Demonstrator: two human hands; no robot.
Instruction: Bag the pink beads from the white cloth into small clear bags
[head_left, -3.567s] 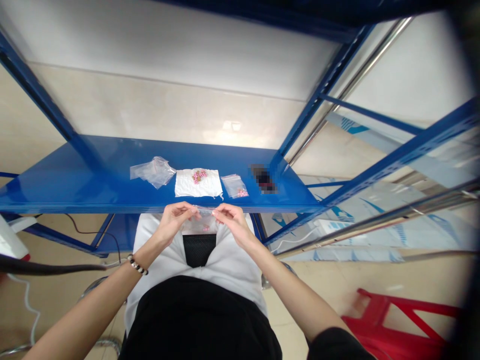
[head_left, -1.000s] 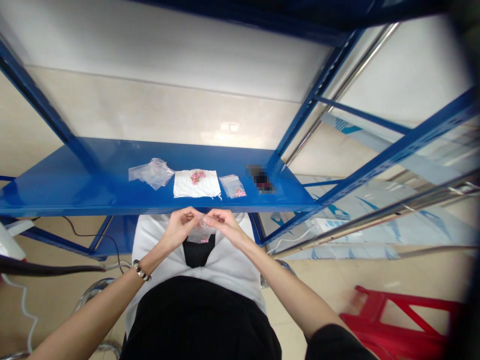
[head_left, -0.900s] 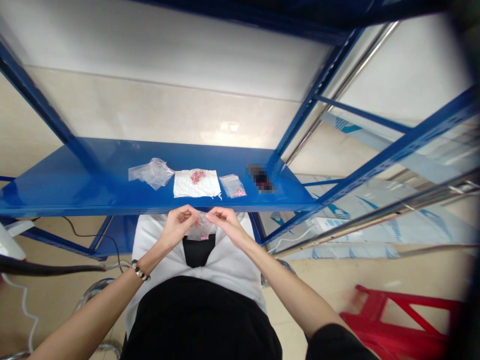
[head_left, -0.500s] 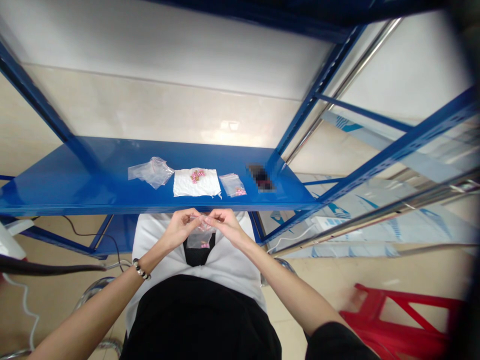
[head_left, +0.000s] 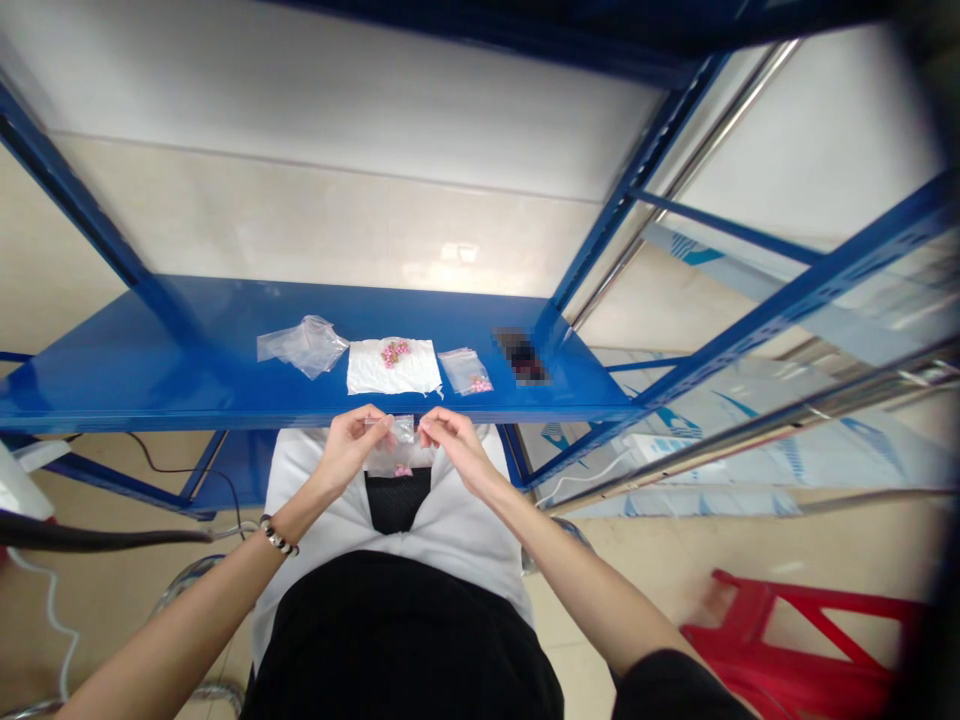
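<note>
Plastic bag [head_left: 381, 461] w/ pink pcs [head_left: 403, 471] pinched in L grip [head_left: 351, 442]; R grip [head_left: 457, 442] nearly closed, hold unclear.

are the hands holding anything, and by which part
The left hand pinches a small clear bag by its upper left part; pink pieces lie at its bottom. Whether the right hand also grips it cannot be told.

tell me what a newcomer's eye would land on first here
Probably the bright blue shelf across the middle and left, where a white cloth bears a small heap of pink bits. Next, just below the shelf's front edge in the picture, the left hand pinches a clear bag, with the right hand close beside it. The red stool at lower right also stands out.
</note>
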